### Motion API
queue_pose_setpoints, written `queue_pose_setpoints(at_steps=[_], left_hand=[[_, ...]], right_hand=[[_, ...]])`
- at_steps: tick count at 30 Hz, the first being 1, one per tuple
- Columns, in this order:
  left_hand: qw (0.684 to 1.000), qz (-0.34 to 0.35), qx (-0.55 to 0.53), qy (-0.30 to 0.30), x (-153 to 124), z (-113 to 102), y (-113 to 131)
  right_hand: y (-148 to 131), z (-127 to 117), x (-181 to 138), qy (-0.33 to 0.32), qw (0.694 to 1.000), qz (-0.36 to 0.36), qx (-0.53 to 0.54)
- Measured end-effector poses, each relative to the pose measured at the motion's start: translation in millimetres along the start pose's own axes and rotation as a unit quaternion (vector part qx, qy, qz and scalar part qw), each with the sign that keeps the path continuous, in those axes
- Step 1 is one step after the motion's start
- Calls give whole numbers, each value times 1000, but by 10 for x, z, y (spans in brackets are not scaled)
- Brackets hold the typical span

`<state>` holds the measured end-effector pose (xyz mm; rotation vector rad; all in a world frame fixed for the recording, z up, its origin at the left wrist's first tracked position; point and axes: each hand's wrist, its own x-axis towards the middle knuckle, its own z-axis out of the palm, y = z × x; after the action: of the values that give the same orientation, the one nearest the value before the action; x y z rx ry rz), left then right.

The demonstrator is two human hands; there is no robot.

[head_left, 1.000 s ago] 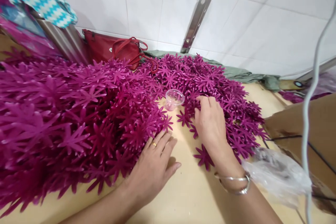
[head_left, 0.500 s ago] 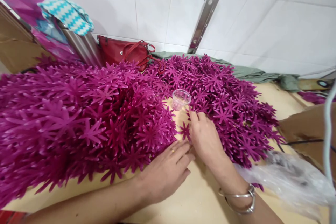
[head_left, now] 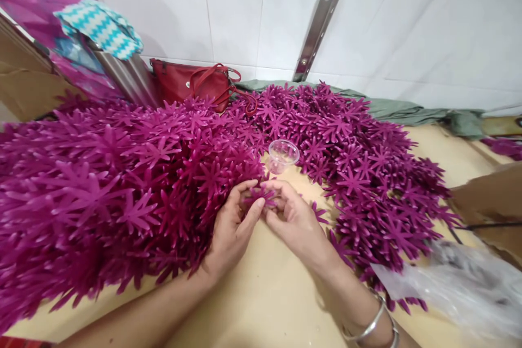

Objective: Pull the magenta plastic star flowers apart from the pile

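Note:
Between my two hands is a purple star-shaped petal piece [head_left: 261,196], held by the fingers of both. My left hand [head_left: 235,225] grips it from the left, thumb on its front. From the right, my right hand [head_left: 296,223] pinches it with curled fingers; a silver bangle is on that wrist. Just beyond the fingers stands a small clear plastic cup [head_left: 283,156]; I cannot make out what it holds. A large heap of the same purple pieces [head_left: 134,174] lies to the left, and another heap [head_left: 359,157] spreads to the right.
A red handbag [head_left: 190,82] leans at the wall behind the heaps. A crumpled clear plastic bag [head_left: 460,277] lies at right, near a cardboard box [head_left: 489,206]. Metal posts topped with a striped cloth [head_left: 100,24] stand at back left. Green cloth [head_left: 408,111] runs along the wall.
My hands have come together and lifted a purple petal piece between them. My left hand has turned upright from lying flat, and my right hand has drawn back from beside the cup.

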<state>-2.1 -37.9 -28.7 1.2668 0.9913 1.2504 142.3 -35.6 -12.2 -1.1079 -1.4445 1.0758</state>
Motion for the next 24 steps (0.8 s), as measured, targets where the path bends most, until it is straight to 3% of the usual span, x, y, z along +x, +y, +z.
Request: queue_pose_setpoints(at_steps=[3,7,10,13,15,17,20,24], left_hand=[[999,-13,20,26,-9,-32,2],[995,-8,13,102,3,-57,38],[991,2,18,135,1,-60,70],[990,23,32,139,-6,-66,73],[989,36,38,141,-6,-76,63],[987,42,42,147,2,-90,52],[985,45,45,157,19,-110,40],[985,42,45,163,39,-110,37]], right_hand=[[-3,-31,-10,1,999,-5,-49],[18,-62,72,61,959,-63,-268],[1,31,200,2,895,-68,-440],[-118,188,346,-44,791,-11,-610],[-227,274,404,-63,730,9,-681],[-315,306,387,-82,698,11,-711],[-362,223,200,-104,689,18,-717],[-338,-45,-148,-88,716,16,-692]])
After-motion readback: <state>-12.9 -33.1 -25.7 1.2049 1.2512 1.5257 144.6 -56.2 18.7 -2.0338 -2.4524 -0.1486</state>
